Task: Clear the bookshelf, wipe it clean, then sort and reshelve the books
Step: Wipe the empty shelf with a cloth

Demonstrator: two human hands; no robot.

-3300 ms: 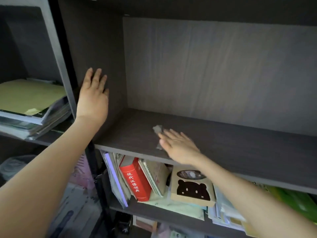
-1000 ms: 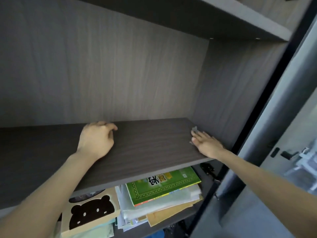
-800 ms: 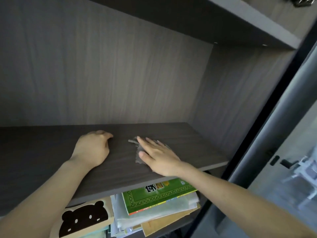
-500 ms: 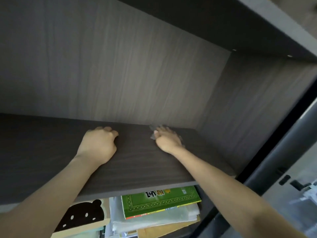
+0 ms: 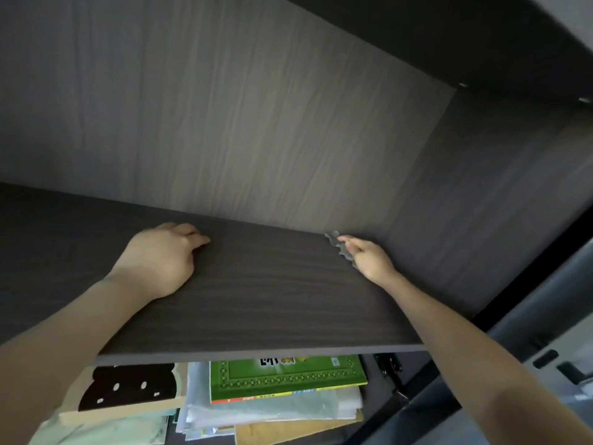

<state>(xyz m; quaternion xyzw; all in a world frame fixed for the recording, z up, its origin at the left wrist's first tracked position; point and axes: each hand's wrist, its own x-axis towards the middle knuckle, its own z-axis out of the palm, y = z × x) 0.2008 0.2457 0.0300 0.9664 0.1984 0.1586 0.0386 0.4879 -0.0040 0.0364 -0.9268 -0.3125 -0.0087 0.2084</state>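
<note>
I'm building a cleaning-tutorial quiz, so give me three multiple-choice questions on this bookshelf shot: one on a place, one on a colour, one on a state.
1. Where is the grey cloth? A. Draped over the front edge. B. Near the back right corner of the shelf board, under the right hand. C. Hanging from the shelf above.
2. What colour is the top book of the stack below that board? A. Red. B. Blue. C. Green.
3. What is the left hand doing? A. Gripping a book. B. Resting on the board, fingers curled, holding nothing. C. Pressing the cloth.
Answers: 1 B, the cloth peeks from under that hand; 2 C, its cover is green; 3 B, it lies apart from the cloth.
</note>
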